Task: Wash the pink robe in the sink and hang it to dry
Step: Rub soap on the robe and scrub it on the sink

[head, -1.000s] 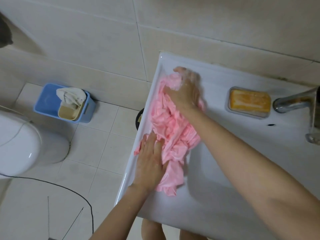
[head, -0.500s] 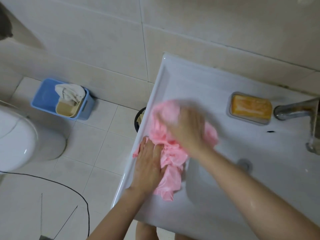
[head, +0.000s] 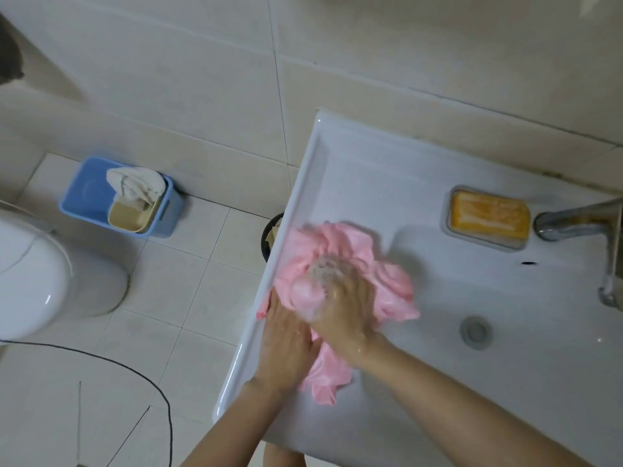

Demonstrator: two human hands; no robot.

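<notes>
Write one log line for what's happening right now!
step: scrubbing | left hand: presses pink robe on sink edge | right hand: grips sudsy robe | hung: not yet

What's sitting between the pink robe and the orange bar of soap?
Nothing; the head view shows only bare white sink between the crumpled pink robe and the orange soap bar.

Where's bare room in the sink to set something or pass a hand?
Free: back ledge between sink rim and soap dish; basin floor between pink robe and drain. Crowded: left rim, left hand and right hand on the robe; tap by the dish.
</notes>
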